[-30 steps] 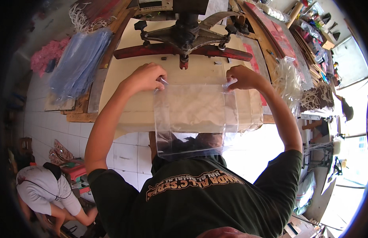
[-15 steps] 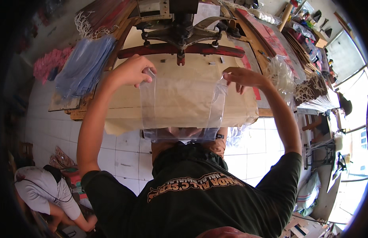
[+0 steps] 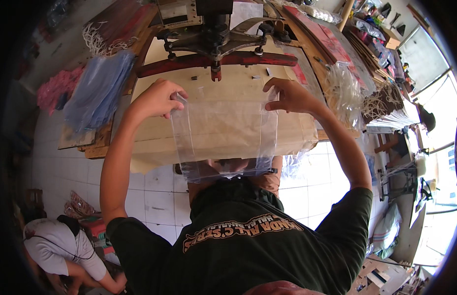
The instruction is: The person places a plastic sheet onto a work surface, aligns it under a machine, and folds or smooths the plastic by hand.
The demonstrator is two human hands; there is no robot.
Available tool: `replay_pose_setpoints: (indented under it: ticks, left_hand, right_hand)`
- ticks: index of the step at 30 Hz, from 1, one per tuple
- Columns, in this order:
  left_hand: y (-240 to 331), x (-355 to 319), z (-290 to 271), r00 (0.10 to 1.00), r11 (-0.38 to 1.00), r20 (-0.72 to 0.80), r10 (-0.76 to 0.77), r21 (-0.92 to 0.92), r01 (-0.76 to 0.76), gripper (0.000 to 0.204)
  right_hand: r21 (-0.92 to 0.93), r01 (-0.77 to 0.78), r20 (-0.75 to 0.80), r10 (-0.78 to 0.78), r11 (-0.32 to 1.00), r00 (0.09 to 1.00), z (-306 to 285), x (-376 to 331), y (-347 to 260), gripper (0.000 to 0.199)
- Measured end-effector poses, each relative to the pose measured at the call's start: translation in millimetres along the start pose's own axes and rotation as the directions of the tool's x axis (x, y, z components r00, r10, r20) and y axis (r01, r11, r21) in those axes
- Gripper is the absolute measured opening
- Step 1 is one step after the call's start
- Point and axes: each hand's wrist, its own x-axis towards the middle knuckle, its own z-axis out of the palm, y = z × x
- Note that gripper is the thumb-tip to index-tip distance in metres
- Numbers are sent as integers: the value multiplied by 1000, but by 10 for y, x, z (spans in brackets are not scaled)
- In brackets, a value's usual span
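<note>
Head view: clear rectangular plastic bag point(image 3: 223, 132) now further up pale wooden desk point(image 3: 297, 132) than a second ago, top edge nearer red metal press arm point(image 3: 213, 60); positioning likely underway. Left hand point(image 3: 157, 98) fingers pinch top-left corner, right hand point(image 3: 290, 96) fingers pinch top-right. Count: one bag, two hands, one blue bag stack point(image 3: 98, 88).

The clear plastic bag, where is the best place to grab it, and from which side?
Probably by its two top corners, one from each side, as the left hand and right hand do now. The clear plastic bag is thin and floppy and hangs over the table edge, so pinching both corners keeps it flat.
</note>
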Motion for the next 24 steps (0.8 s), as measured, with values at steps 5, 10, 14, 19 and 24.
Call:
replay_pose_setpoints:
  ticks: [5, 10, 14, 19, 24]
  left_hand:
    - [-17, 9, 2, 999, 999, 21, 28, -27, -27, 30]
    - [-100, -2, 65, 999, 994, -37, 24, -108, -28, 26]
    - [-156, -64, 198, 998, 993, -66, 5, -121, -13, 25]
    - [-64, -117, 355, 990, 991, -139, -25, -137, 6, 24]
    - [-1, -125, 475, 982, 996, -184, 30, -74, -44, 25]
  right_hand:
    - [30, -21, 57, 19, 999, 998, -111, 53, 57, 50]
    - [357, 21, -302, 95, 934, 948, 65, -61, 68, 48]
    - [456, -214, -204, 336, 864, 920, 171, -197, 165, 48]
    - [639, -235, -185, 442, 733, 878, 370, -370, 264, 44]
    - [633, -373, -58, 522, 678, 851, 296, -403, 279, 40]
